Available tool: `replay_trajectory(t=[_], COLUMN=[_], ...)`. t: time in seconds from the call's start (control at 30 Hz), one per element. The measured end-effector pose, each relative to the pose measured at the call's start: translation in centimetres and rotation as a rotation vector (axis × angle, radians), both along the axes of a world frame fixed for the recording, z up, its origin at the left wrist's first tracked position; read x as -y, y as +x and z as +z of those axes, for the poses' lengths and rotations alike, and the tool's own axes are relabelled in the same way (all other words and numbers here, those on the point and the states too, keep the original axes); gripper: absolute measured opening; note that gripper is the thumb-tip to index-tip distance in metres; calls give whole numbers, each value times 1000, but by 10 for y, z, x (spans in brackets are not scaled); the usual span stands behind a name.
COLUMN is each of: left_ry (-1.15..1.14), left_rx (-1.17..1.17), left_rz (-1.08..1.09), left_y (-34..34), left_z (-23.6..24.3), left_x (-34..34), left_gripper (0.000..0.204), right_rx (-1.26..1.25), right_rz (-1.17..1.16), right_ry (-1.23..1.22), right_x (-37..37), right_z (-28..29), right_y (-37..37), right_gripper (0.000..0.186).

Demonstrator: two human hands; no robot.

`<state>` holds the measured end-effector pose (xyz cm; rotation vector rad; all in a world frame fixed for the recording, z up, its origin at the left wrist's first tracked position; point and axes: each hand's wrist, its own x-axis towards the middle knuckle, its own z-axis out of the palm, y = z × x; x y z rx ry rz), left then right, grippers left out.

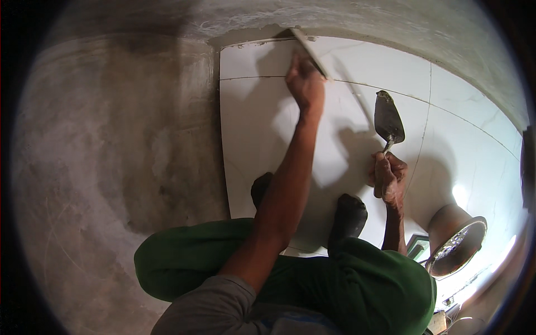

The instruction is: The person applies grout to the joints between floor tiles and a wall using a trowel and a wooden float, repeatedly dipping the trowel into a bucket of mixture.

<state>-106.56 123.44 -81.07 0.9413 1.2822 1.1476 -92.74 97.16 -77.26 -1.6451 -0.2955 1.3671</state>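
My left hand (306, 86), a little smeared by motion, reaches far forward and grips a thin flat plate (310, 53). The plate stands tilted, its far end at the seam where the white floor tiles (363, 58) meet the grey wall. A dark strip of damp mortar (251, 34) runs along that seam. In my right hand (389, 176) is a pointed trowel (388, 117), held by its handle above the tiles with the blade pointing away from me. Some wet residue shows on the blade's tip.
A bucket (484, 231) tilts at the lower right, its inside wet. A dark-rimmed object (417, 247) lies beside it, partly hidden. Bare cement wall (139, 139) rises at left, and another (379, 19) at the far side. My dark-covered feet (349, 215) rest on the tiles.
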Motion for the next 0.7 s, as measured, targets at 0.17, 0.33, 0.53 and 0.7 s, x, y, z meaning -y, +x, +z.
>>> replay_trajectory(t=[0.17, 0.33, 0.53, 0.7], left_ry=[-55, -9, 81, -71], left_rx=[63, 171, 6, 114], left_rz=[237, 371, 262, 300], left_y=[16, 41, 108, 29], left_z=[9, -11, 0, 9], left_x=[14, -34, 42, 0], left_gripper=[48, 45, 44, 32], right_rx=[-17, -1, -18, -16], right_rz=[54, 62, 22, 22], right_ry=[-10, 12, 29, -29], right_x=[1, -2, 7, 13], right_z=[-3, 0, -7, -9], right_y=[-2, -6, 1, 4], right_gripper=[40, 41, 44, 44])
